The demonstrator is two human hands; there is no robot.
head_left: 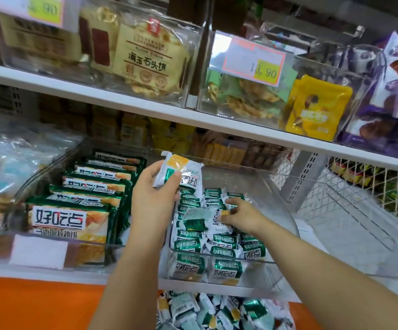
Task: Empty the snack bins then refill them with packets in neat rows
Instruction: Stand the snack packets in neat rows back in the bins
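Note:
A clear plastic bin (pixel 281 210) on the lower shelf holds several small green-and-white snack packets (pixel 219 246) in rough rows. My left hand (pixel 154 196) grips one white, green and yellow packet (pixel 181 171) above the bin's back left. My right hand (pixel 239 214) reaches into the bin and pinches a packet (pixel 200 220) lying on top of the rows. More loose packets (pixel 217 310) are heaped below the shelf's front edge.
Left of the bin, another clear bin (pixel 38 248) holds larger green packets (pixel 74 217) standing in a row. A wire basket (pixel 359 194) sits to the right. The upper shelf (pixel 121 101) carries clear bins of other snacks and a price tag (pixel 255 60).

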